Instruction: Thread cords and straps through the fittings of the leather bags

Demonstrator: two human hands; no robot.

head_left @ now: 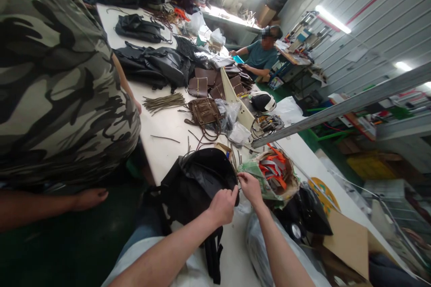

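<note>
A black backpack [188,184] lies on the near part of the white table, its main opening gaping upward and its strap hanging toward me. My left hand [222,206] is closed on the right side of the opening's rim, index finger pointing along the edge. Just beyond it, my right hand [250,188] pinches at the same rim with thumb and fingertips together. Whatever sits between those right fingertips is too small to make out. Left of the rim, the grey inner lining shows.
A sack of orange and grey strips [276,170] stands right of my hands. Beyond lie a brown handbag [204,112], a bundle of cords [164,102] and black bags [158,63]. One person in camouflage [60,76] stands at left; another [264,56] sits far off. A metal bar [336,103] slants at right.
</note>
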